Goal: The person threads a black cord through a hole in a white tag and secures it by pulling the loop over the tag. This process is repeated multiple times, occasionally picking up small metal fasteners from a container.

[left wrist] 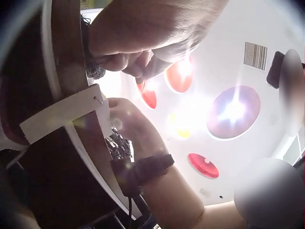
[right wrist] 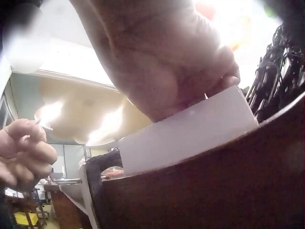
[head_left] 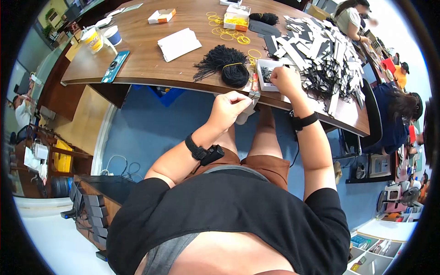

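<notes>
Right hand [head_left: 286, 80] holds the white card [right wrist: 190, 129] at the table [head_left: 151, 64] edge, the card's long side along that edge. Left hand [head_left: 231, 106], just left and below, pinches a thin strand [right wrist: 44, 126]. The right hand is nearer the card.

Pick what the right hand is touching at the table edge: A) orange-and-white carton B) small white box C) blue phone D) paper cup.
B: the right hand sits on the small white box at the table edge, with its fingers curled over the rim. The left hand pinches a thin white sliver off the table.
</notes>
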{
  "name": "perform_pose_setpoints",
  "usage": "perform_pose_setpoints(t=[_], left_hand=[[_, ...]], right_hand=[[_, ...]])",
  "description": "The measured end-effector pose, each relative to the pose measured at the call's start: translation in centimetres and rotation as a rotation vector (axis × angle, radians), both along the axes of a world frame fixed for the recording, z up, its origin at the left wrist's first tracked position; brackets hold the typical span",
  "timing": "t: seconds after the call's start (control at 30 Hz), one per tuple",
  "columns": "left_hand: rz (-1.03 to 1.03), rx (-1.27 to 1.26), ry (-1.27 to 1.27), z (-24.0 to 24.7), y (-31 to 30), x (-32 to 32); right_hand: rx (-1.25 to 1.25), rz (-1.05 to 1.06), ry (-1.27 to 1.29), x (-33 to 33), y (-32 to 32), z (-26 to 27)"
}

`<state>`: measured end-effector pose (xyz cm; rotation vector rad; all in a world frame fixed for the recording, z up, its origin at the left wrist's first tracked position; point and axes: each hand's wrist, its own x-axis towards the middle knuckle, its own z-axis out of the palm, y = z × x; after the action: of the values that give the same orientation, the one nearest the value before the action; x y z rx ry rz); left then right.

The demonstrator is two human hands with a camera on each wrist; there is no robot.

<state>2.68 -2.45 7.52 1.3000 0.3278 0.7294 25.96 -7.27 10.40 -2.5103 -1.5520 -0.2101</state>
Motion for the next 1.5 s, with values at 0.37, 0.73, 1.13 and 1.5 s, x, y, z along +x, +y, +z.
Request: perform_pose_setpoints(t=[0.37, 0.73, 1.13, 1.5], left_hand=[[0.061, -0.029, -0.009, 0.9, -0.2, 0.4], [0.054, -0.073, -0.023, 1.7, -0.8, 0.8], [-0.001, -0.163, -0.031, 2.6, -0.9, -0.1], [-0.059, -0.195, -0.073, 2.3, -0.8, -0.6]], right_hand=[[0.524, 0.094, -0.17, -2.0, -2.7, 0.4], [0.587, 0.055, -0.14, -2.3, -3.3, 0.8], [0.431, 0.326, 1.959, -8.2, -7.0, 1.6], [0.373, 0.335, 2.013, -8.4, -6.7, 1.6]])
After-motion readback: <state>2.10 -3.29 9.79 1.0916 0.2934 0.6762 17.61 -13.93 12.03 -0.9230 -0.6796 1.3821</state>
